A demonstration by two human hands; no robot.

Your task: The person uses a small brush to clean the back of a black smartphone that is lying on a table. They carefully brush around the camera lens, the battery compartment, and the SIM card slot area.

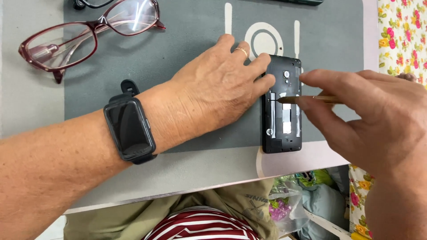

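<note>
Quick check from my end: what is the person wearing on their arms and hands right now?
Both forearms are bare, no sleeves or gloves in view. The left wrist carries a black rectangular smartwatch with a dark, blank screen and a black strap. The left hand has a thin gold-coloured ring on one finger. The right hand shows no ring, watch or band.
</note>
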